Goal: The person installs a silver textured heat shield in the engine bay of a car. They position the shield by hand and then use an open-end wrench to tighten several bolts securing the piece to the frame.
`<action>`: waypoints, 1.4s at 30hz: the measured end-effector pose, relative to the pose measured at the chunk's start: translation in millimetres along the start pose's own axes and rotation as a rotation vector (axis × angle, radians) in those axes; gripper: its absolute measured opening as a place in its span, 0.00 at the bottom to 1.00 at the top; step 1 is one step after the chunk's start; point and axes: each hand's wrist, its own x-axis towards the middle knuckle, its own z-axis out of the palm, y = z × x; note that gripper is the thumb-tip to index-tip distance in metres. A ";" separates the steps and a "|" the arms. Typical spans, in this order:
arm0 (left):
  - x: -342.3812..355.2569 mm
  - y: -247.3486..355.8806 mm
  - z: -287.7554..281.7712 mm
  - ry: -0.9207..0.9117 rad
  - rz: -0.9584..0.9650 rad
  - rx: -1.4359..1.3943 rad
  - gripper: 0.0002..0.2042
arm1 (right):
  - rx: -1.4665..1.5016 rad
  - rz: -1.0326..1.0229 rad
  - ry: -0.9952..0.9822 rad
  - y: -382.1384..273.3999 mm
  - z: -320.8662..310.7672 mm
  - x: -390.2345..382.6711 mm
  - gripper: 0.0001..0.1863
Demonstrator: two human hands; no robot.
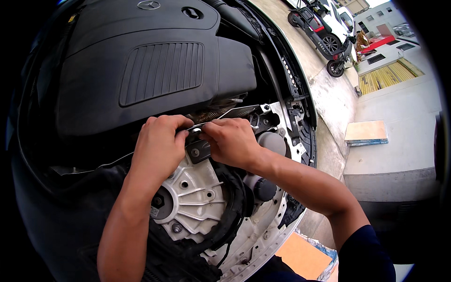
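In the middle of an open engine bay, my left hand [159,146] and my right hand [232,142] meet with fingertips bent and closed. Between them shows a small shiny metal piece [196,130], too small to name. It sits just above a black bracket [199,150] with a bolt in it. A thin pale strip [117,161] runs from the left toward my left hand. Below the hands is a ribbed cast-metal strut tower [202,207]. What my fingertips grip is mostly hidden.
A large black engine cover [164,73] lies beyond my hands. Right of the bracket are a grey rounded reservoir [272,142] and a black cap [264,189]. Black hoses [230,192] curve beside the strut tower. Outside stand a scooter [324,40] and a flat box [366,133].
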 end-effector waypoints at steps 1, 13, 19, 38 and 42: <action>-0.8 -0.7 -0.7 0.002 -0.006 -0.020 0.10 | 0.184 0.079 0.105 0.1 12.5 -3.8 0.03; -0.1 -0.2 -7.2 -0.041 -0.046 -0.090 0.10 | 0.455 -0.039 0.356 3.5 34.6 -14.6 0.04; 4.3 3.7 5.1 -0.072 -0.070 -0.137 0.10 | -0.137 -0.127 0.016 4.4 -4.3 -6.8 0.08; 0.6 -0.2 2.8 -0.008 0.031 -0.032 0.13 | -0.491 -0.199 -0.336 -39.4 -49.0 25.4 0.04; 3.1 5.0 3.3 -0.048 -0.019 -0.053 0.12 | -0.517 -0.260 -0.355 -40.9 -46.1 32.9 0.03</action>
